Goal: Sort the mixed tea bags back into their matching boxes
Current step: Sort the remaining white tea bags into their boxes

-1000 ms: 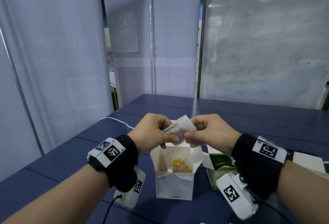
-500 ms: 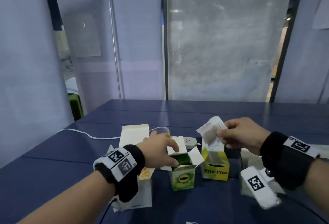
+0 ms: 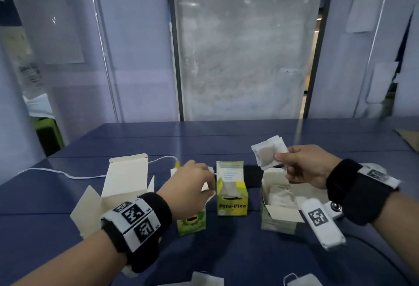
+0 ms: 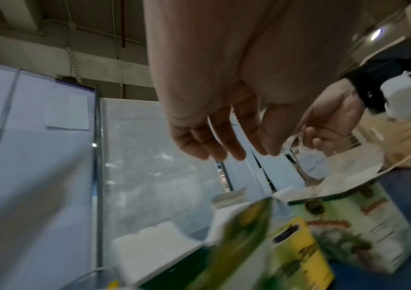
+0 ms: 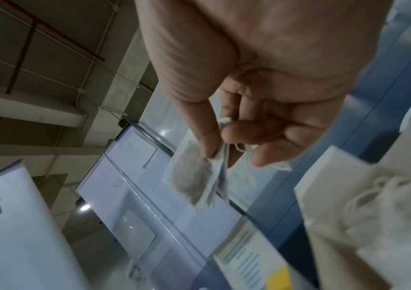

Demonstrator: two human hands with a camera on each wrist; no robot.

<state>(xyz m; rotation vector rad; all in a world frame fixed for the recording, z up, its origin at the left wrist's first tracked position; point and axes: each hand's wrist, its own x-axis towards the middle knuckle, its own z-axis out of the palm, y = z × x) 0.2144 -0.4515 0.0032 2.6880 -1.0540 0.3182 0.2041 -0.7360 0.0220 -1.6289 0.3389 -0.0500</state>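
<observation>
Loose white paper tea bags lie at the near edge of the dark blue table. Beyond them, the left hand, fingers relaxed and holding nothing, hovers over the small green carton; right of the yellow Pito-Pito box, the right hand pinches white tea bags with brown filling above an open pale green box.

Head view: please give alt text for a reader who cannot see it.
The right hand pinches white tea bags above an open box of tea bags. The left hand reaches over an open green box beside a yellow Pito-Pito box on a blue table.
</observation>
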